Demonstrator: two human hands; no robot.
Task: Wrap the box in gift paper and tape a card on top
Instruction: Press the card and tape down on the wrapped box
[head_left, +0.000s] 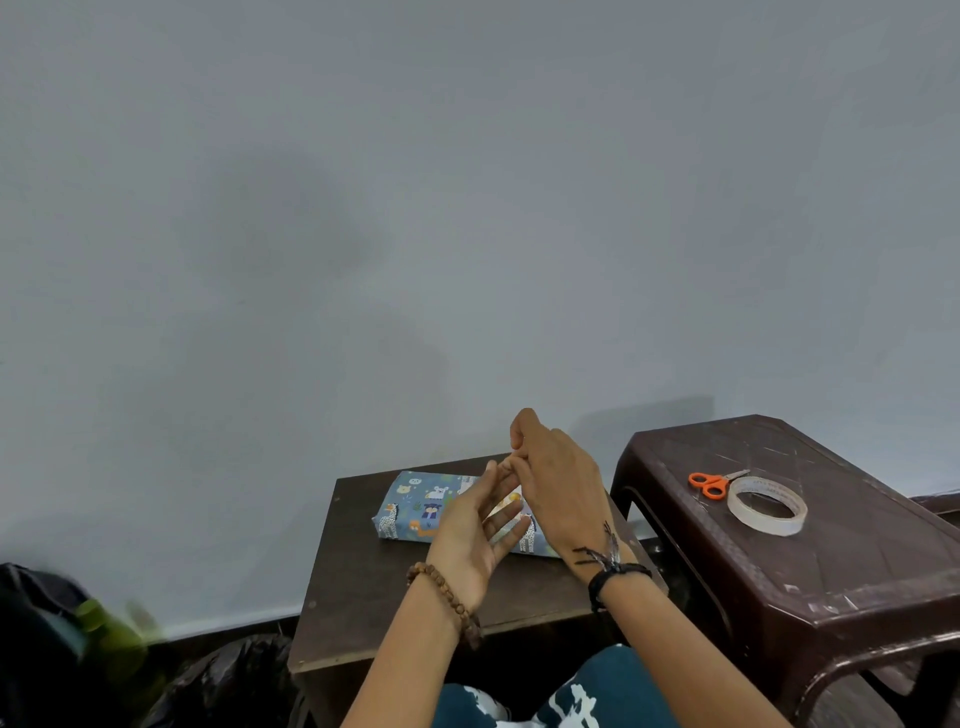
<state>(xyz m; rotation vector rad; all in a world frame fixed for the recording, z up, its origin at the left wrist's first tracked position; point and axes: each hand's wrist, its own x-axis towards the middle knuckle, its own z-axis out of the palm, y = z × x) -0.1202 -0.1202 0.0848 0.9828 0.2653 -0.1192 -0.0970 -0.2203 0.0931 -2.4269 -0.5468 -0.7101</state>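
Printed paper on the box (415, 506), matt wooden table (363, 597), scuffed glossy plastic stool (831, 571), orange plastic-handled scissors (709, 485)

the wrapped box (415, 506) lies toward the desk's (358, 582) far edge, both hands (519, 499) above its right end, while scissors (711, 483) and tape roll (766, 505) sit together on the stool (857, 561) right of the desk.

A single head-worn wide-angle view looks forward and slightly down from the seated person's position, facing a plain grey wall (467, 208) that fills the upper two thirds. The small dark brown wooden desk (363, 587) lies close below, low in frame, with a dark brown plastic stool (831, 571) at right.
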